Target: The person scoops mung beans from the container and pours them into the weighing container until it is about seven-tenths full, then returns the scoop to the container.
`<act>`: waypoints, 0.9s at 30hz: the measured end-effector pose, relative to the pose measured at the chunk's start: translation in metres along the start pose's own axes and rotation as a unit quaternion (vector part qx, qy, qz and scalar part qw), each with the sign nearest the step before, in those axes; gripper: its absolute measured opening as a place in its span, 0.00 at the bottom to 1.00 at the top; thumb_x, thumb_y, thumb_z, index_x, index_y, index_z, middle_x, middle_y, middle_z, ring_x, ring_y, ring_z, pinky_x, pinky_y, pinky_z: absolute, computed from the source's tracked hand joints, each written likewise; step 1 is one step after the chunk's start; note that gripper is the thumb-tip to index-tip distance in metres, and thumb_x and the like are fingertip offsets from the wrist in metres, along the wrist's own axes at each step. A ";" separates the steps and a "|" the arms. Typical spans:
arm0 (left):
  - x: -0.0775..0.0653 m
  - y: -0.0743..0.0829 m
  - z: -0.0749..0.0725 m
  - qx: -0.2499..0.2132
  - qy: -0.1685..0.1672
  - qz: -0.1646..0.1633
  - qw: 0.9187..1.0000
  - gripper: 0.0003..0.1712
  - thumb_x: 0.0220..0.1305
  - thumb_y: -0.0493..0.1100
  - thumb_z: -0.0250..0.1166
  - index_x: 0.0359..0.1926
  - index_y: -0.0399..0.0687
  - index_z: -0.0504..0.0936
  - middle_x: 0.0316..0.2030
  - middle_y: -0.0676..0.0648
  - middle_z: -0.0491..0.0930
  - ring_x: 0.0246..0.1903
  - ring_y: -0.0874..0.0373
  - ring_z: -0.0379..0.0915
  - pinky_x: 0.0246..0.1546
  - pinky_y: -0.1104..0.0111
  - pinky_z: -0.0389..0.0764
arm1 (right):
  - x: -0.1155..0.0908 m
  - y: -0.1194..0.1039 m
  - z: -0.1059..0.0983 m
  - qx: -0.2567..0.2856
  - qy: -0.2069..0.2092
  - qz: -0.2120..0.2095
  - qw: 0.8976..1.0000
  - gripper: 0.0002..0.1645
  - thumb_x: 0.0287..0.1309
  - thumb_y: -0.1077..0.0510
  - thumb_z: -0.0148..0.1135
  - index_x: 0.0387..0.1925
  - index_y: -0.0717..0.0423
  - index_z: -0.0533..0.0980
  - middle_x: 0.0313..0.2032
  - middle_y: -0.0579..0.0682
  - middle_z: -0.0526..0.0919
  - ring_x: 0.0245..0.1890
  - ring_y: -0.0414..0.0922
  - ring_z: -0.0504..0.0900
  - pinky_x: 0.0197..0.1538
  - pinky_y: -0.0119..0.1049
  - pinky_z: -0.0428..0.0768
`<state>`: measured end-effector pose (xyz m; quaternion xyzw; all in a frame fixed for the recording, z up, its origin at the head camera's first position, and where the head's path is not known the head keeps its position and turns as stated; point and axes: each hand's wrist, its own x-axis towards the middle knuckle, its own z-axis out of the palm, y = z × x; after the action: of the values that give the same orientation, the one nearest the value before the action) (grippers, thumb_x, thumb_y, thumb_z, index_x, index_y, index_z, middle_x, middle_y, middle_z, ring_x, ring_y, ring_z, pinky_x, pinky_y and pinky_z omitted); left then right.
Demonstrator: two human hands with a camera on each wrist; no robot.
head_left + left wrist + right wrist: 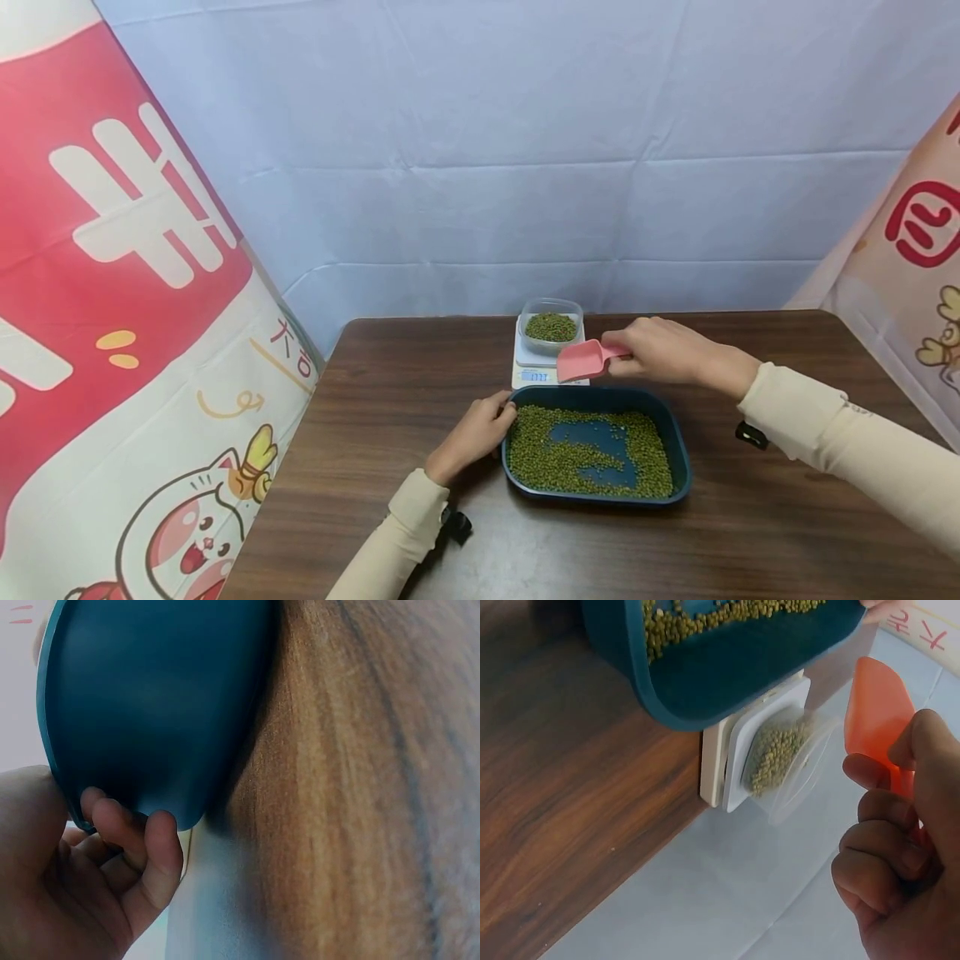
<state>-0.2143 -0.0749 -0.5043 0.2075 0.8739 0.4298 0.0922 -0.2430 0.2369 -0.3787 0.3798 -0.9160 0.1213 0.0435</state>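
Observation:
My right hand [663, 354] grips the handle of a small pink scoop [579, 362], raised over the front of a white digital scale [519, 372]. No beans show in the scoop's bowl in the head view. On the scale stands a clear plastic container [531, 310] with green mung beans [551, 327] in it. A dark blue tray [681, 454] of mung beans lies in front of the scale, its bottom bare in the middle. My left hand [474, 433] holds the tray's far left corner, fingers [161, 847] curled at its rim.
Everything stands on a brown wooden table [405, 383]. A pale cloth backdrop [487, 167] hangs behind its far edge. Printed banners flank both sides, a red and white banner [112, 208] at the left. Lit digits show on the scale's display [536, 377].

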 end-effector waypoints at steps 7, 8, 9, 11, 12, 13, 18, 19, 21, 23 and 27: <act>0.001 0.000 0.001 0.001 0.003 0.002 1.000 0.17 0.77 0.48 0.44 0.56 0.53 0.75 0.19 0.47 0.74 0.09 0.53 0.71 0.09 0.65 0.77 | -0.010 -0.006 0.005 -0.005 -0.013 -0.006 1.000 0.14 0.52 0.56 0.62 0.21 0.41 0.66 0.15 0.35 0.58 0.14 0.32 0.56 0.18 0.27 0.53; 0.001 0.000 0.001 0.001 0.003 0.002 1.000 0.17 0.77 0.47 0.44 0.56 0.53 0.75 0.19 0.46 0.75 0.09 0.53 0.71 0.09 0.65 0.77 | -0.012 -0.006 0.005 -0.008 -0.015 -0.007 1.000 0.14 0.52 0.56 0.62 0.22 0.41 0.65 0.15 0.36 0.58 0.14 0.32 0.56 0.18 0.27 0.53; 0.001 0.000 0.002 0.000 0.003 0.002 1.000 0.17 0.77 0.47 0.44 0.57 0.52 0.75 0.20 0.46 0.75 0.08 0.53 0.71 0.09 0.66 0.77 | -0.013 -0.006 0.005 -0.011 -0.017 -0.008 1.000 0.14 0.52 0.56 0.63 0.22 0.41 0.65 0.15 0.36 0.58 0.14 0.33 0.56 0.18 0.27 0.53; 0.001 0.000 0.002 0.001 0.003 0.001 1.000 0.18 0.77 0.47 0.43 0.58 0.52 0.75 0.20 0.45 0.76 0.08 0.54 0.71 0.09 0.65 0.77 | -0.016 -0.006 0.006 -0.015 -0.021 -0.008 1.000 0.14 0.53 0.55 0.63 0.22 0.40 0.66 0.15 0.36 0.58 0.14 0.33 0.56 0.18 0.27 0.54; 0.001 0.000 0.002 0.001 0.003 0.001 1.000 0.18 0.77 0.47 0.43 0.58 0.51 0.75 0.21 0.45 0.76 0.08 0.54 0.71 0.09 0.65 0.78 | -0.018 -0.006 0.006 -0.016 -0.023 -0.008 1.000 0.14 0.53 0.54 0.63 0.23 0.40 0.66 0.15 0.36 0.58 0.14 0.33 0.56 0.18 0.27 0.53; 0.002 0.000 0.002 0.000 0.003 0.001 1.000 0.19 0.77 0.47 0.43 0.59 0.51 0.75 0.21 0.45 0.76 0.08 0.54 0.71 0.09 0.65 0.78 | -0.019 -0.006 0.007 -0.017 -0.025 -0.007 1.000 0.14 0.53 0.54 0.63 0.23 0.40 0.66 0.15 0.36 0.58 0.14 0.33 0.56 0.18 0.27 0.53; 0.002 -0.002 0.002 0.000 0.001 0.002 1.000 0.19 0.77 0.47 0.43 0.60 0.50 0.74 0.22 0.45 0.78 0.09 0.54 0.71 0.09 0.65 0.78 | -0.026 -0.007 0.010 -0.022 -0.029 -0.016 0.999 0.14 0.53 0.54 0.64 0.23 0.40 0.66 0.15 0.35 0.56 0.14 0.32 0.55 0.18 0.27 0.52; 0.002 -0.002 0.002 0.000 0.001 0.003 1.000 0.19 0.77 0.47 0.43 0.60 0.50 0.74 0.22 0.45 0.78 0.09 0.54 0.71 0.09 0.65 0.78 | -0.027 -0.008 0.011 -0.024 -0.031 -0.019 0.999 0.14 0.53 0.53 0.64 0.23 0.40 0.66 0.15 0.35 0.56 0.14 0.32 0.55 0.18 0.27 0.52; 0.002 -0.002 0.002 0.000 0.000 0.004 1.000 0.19 0.77 0.46 0.43 0.60 0.50 0.74 0.23 0.45 0.78 0.09 0.54 0.71 0.09 0.65 0.78 | -0.029 -0.008 0.012 -0.026 -0.036 -0.024 0.999 0.14 0.53 0.53 0.65 0.23 0.40 0.66 0.16 0.35 0.57 0.15 0.32 0.55 0.18 0.27 0.52; 0.002 -0.002 0.002 0.000 0.001 0.004 1.000 0.19 0.77 0.47 0.43 0.60 0.50 0.74 0.22 0.44 0.78 0.09 0.55 0.71 0.10 0.65 0.78 | -0.032 -0.009 0.014 -0.027 -0.039 -0.030 0.998 0.14 0.53 0.53 0.65 0.23 0.41 0.66 0.16 0.35 0.57 0.15 0.32 0.54 0.19 0.27 0.52; 0.002 -0.002 0.002 0.002 0.002 0.004 1.000 0.19 0.77 0.47 0.43 0.59 0.51 0.74 0.22 0.44 0.76 0.08 0.55 0.71 0.09 0.65 0.78 | -0.037 -0.011 0.019 -0.017 -0.047 -0.039 0.998 0.14 0.53 0.55 0.65 0.23 0.41 0.66 0.16 0.35 0.56 0.15 0.32 0.53 0.19 0.26 0.52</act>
<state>-0.2158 -0.0742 -0.5068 0.2099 0.8740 0.4292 0.0884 -0.2093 0.2499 -0.4012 0.4194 -0.9037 0.0856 0.0114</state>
